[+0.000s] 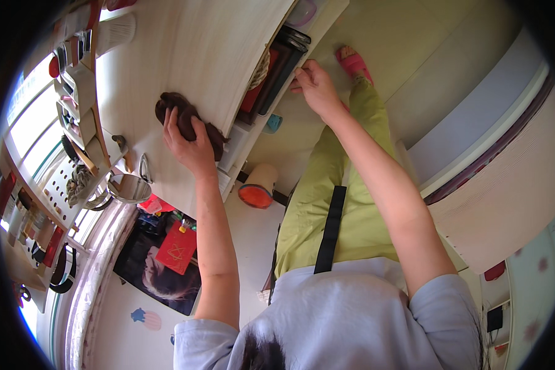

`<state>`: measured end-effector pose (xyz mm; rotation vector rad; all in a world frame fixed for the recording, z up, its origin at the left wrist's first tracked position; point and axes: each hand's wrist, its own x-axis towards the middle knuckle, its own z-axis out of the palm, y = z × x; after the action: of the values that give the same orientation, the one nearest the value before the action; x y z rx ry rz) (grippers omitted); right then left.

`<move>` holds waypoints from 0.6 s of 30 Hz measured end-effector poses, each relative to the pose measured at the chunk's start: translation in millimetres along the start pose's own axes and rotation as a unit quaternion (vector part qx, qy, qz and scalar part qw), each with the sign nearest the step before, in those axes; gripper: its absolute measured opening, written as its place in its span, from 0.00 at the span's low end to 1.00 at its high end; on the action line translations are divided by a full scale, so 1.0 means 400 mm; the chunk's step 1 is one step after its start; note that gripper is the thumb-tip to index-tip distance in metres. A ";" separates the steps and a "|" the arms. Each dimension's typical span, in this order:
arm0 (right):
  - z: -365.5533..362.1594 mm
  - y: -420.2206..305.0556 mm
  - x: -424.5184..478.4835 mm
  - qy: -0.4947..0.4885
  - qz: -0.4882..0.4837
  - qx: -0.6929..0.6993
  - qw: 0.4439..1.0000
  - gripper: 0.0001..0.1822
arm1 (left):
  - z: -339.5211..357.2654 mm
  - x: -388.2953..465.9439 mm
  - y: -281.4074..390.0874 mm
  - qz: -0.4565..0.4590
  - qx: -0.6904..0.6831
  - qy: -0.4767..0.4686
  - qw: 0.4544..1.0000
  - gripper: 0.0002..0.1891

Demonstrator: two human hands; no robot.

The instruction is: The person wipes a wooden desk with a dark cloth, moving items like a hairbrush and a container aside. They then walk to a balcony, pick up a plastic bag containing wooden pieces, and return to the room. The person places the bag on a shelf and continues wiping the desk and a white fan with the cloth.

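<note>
A dark brown bundle [180, 115], perhaps hair or cloth, lies on the pale wood tabletop [166, 51]. My left hand [189, 143] rests on it with the fingers curled over it. My right hand [312, 85] is at the front edge of an open drawer [240, 162], thumb and fingertips close together near its front panel. Whether the fingertips grip that edge cannot be told. In the drawer lie a black case [284, 69], dark red flat items [254, 101], a woven beige item [260, 71] and a translucent purple item [301, 13].
A round mirror [128, 188] and a shelf rack [81, 92] with small goods stand at the tabletop's far left. Below the drawer are a beige and orange bin [259, 185] and a blue cup-like item [273, 124]. A bed [485, 199] is on the right.
</note>
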<state>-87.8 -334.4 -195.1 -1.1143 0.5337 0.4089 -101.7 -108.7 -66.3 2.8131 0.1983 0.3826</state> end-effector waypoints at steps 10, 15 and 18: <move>-0.018 -0.035 -0.023 -0.025 0.035 -0.016 0.999 0.12 | -0.020 0.006 -0.043 0.040 0.001 -0.010 0.999 0.22; -0.019 -0.025 -0.007 -0.011 0.055 -0.033 0.998 0.10 | -0.069 -0.029 -0.100 0.037 -0.011 -0.026 0.999 0.22; -0.001 -0.017 0.016 0.010 0.042 -0.028 0.999 0.10 | -0.080 -0.078 -0.165 -0.016 -0.003 0.015 1.000 0.22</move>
<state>-78.9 -337.1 -193.8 -1.1541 0.5920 0.4894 -146.7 -43.1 -64.4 2.7956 0.2477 0.4171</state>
